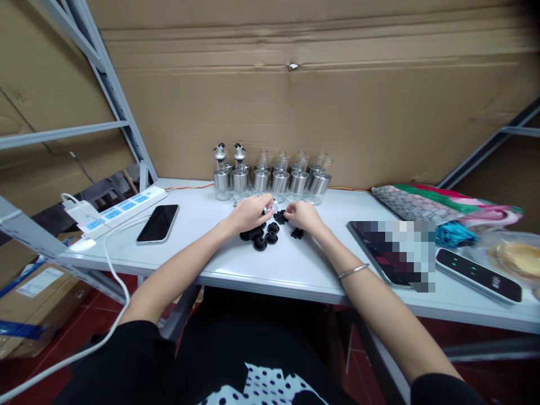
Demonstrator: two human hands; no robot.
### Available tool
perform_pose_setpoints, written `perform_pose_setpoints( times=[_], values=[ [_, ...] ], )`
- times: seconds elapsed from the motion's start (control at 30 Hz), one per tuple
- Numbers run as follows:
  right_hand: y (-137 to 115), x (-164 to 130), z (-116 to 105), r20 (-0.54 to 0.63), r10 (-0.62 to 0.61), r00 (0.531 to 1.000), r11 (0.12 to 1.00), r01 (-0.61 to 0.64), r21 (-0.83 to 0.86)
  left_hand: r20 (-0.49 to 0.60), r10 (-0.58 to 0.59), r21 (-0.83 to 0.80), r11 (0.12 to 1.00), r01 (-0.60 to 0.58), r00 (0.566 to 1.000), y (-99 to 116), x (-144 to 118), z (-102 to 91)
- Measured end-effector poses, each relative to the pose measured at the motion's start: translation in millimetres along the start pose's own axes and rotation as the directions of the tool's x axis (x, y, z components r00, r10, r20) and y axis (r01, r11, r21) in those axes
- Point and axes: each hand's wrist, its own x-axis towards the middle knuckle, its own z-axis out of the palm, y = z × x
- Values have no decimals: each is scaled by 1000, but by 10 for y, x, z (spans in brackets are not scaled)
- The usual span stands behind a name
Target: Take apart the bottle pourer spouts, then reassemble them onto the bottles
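Hands meet mid-surface: the left hand [252, 212] curls over a small shiny piece, the right hand [304, 215] pinches a small black part [280, 216]. Round black rubber stoppers [265, 235] lie just beneath on the white surface [270, 264], before glass-and-steel oil bottles [270, 179].

The left hand [250, 212] covers whatever small piece it grips, too small to make out. The flat dark tablet [394, 253] on the white surface [295, 264] is pixelated over. The round yellowish food in clear wrap [517, 257] is blurred and cut off at the right edge.
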Motion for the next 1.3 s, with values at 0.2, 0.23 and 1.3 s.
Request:
perform_pose_setpoints(
  times=[0.2,0.23,1.3],
  values=[
    [-41,-6,-20,-33,14,999,1000,-14,9,23,-32,-4,999,32,999,18,0,-4],
    [-53,-4,-17,-29,9,1000,1000,-9,4,26,-30,-3,1000,30,999,21,2,-4],
    [-271,-128,-232,-192,-155,969,240,225,944,-109,-7,-265,964,-23,994,-62,-7,78]
  ],
)
